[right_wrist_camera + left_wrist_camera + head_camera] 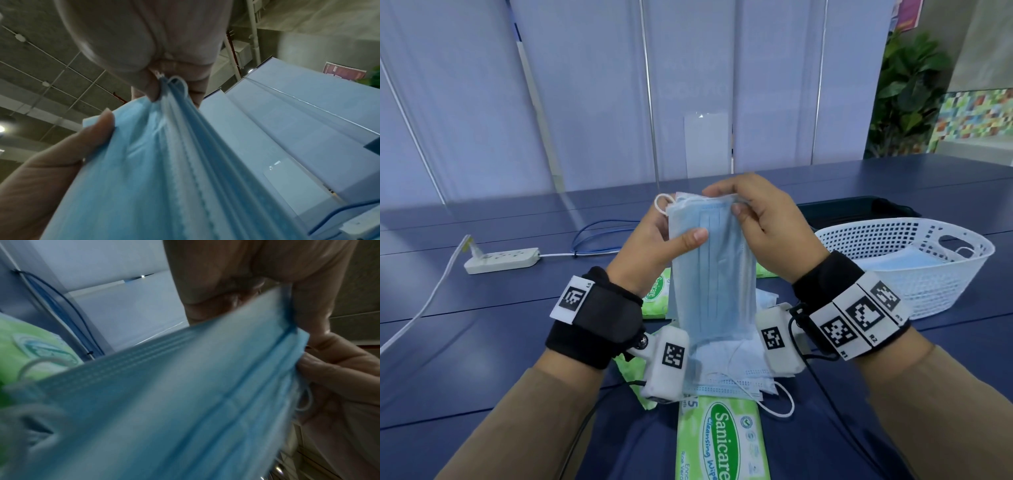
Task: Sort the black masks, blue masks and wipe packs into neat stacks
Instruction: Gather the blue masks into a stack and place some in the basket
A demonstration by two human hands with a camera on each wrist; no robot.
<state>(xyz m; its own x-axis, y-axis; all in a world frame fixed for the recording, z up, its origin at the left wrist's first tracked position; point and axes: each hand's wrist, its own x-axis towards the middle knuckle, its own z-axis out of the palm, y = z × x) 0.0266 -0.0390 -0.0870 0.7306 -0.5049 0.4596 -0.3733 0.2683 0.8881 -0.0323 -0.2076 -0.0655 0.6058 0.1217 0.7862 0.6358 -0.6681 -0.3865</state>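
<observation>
Both hands hold a bundle of blue masks [710, 274] upright above the table. My left hand [671, 236] grips its left edge, thumb pressed across the front. My right hand [743, 209] pinches the top right corner. The bundle [185, 394] fills the left wrist view, and in the right wrist view the masks [164, 162] hang from my pinching fingertips [152, 91]. More blue masks [732, 370] lie flat on the table below. Green wipe packs lie near me [722, 442] and behind my left wrist [655, 294]. No black mask is visible.
A white perforated basket [928, 287] at the right holds a blue mask [907, 260]. A dark tray [856, 209] sits behind it. A white power strip [501, 260] with cables lies at the left on the blue table [482, 342].
</observation>
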